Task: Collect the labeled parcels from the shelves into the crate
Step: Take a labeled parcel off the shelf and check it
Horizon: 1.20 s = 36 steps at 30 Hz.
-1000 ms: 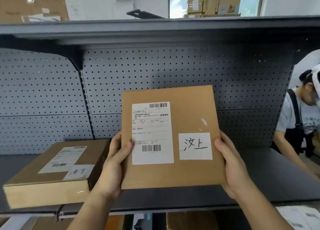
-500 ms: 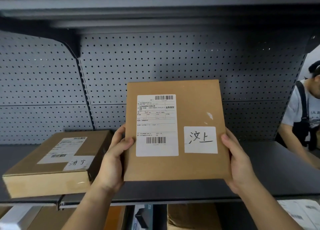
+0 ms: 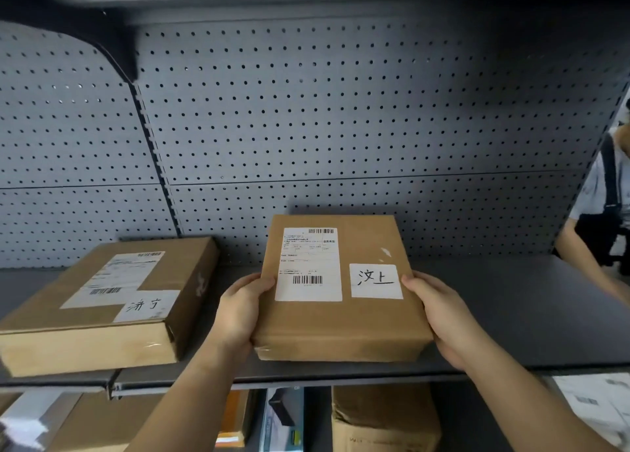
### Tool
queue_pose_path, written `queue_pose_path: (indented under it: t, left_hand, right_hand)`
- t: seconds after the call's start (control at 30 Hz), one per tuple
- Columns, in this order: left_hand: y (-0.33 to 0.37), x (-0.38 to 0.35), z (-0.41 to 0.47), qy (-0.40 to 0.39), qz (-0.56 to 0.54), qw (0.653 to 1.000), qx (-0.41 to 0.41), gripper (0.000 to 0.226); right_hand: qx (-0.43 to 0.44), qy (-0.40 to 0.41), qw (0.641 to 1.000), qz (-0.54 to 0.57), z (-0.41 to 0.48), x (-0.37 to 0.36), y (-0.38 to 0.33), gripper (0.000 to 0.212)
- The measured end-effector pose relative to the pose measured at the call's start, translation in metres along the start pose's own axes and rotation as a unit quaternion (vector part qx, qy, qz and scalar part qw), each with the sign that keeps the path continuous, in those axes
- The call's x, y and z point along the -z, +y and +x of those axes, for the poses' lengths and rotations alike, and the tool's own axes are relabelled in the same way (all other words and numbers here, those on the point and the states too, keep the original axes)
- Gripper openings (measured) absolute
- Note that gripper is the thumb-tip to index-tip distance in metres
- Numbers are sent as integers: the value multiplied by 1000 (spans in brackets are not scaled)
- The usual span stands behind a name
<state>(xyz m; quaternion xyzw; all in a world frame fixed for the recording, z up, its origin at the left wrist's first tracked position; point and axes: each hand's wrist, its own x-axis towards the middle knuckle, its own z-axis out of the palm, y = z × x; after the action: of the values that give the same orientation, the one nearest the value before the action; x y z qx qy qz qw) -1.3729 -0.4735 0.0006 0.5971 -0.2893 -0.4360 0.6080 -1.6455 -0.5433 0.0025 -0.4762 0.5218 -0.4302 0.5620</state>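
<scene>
Pegboard (image 3: 341, 127) backs a grey shelf (image 3: 518, 315). On its left lies a brown box (image 3: 102, 308). Just right of it, a second box (image 3: 341, 318) is low at the shelf front, left hand (image 3: 238, 312) and right hand (image 3: 439, 318) gripping its sides. A handwritten label (image 3: 375, 281) faces up.

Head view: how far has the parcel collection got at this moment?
Done: nothing that shows; no crate is in view. In hand: the left hand and right hand grip the sides of the held parcel, low at the front of the shelf. Left: carry it to the crate, then fetch the second parcel lying on the shelf to its left.
</scene>
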Motion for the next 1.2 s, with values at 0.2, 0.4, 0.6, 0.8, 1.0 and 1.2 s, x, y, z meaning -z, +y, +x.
queue_pose_path:
  t: [0.2, 0.4, 0.6, 0.8, 1.0, 1.2]
  left_hand:
    - [-10, 2, 21, 15, 29, 997, 76, 27]
    - [-9, 1, 29, 18, 31, 997, 74, 27]
    - [-4, 12, 17, 42, 116, 992, 10, 64]
    - [20, 38, -35, 91, 242, 961, -96, 56]
    - [34, 118, -103, 204, 341, 914, -77, 43]
    - [26, 216, -194, 360, 418, 833, -24, 42]
  right_hand:
    - [-31, -17, 999, -42, 15, -2, 12, 22]
    - [-35, -25, 997, -71, 26, -3, 9, 24]
    - [45, 27, 978, -204, 17, 5, 1, 50]
    - [206, 11, 890, -407, 1, -23, -25, 50]
    - [327, -151, 833, -420, -47, -129, -45, 45]
    - [405, -375, 742, -380, -121, -255, -19, 48]
